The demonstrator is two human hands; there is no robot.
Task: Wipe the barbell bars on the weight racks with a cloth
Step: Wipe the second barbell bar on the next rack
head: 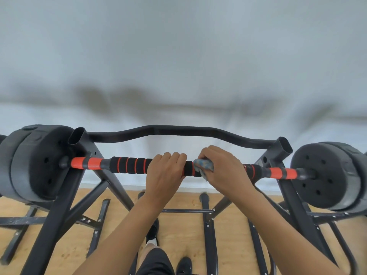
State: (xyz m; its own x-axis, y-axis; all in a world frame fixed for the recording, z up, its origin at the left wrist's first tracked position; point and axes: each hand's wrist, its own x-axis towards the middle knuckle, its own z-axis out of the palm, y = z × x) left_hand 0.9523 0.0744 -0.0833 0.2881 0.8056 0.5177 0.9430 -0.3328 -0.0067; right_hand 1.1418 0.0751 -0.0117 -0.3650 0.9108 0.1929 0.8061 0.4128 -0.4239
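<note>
head camera looks down on a barbell bar (pixel 129 165) lying level across a black weight rack (pixel 57 215), running from 9 o'clock to 3 o'clock just below the middle of the frame. the bar has orange and grey bands near each end and black foam with orange rings along its middle. the left hand (pixel 164 173) sits at the centre of the bar, fingers curled over the top of the foam and gripping it. just beside it, toward 3 o'clock, the right hand (pixel 224 171) is wrapped round the bar with a bluish patterned cloth (pixel 204 165) bunched under its fingers and pressed against the foam. the cloth peeks out on the side facing the left hand, and the two hands are close but apart. a dark weight plate (pixel 35 165) caps the bar at 9 o'clock and a second plate (pixel 325 175) caps it at 3 o'clock, each just outside a rack upright. toward 12 o'clock from the bar, a curved black crossbar (pixel 178 131) joins the tops of the two uprights, and a pale, blurred wall (pixel 178 56) fills the frame beyond it. at 6 o'clock the wooden floor (pixel 184 231) shows between the forearms, with rack legs spread over it, black shorts (pixel 156 261) and a black shoe (pixel 183 264).
</note>
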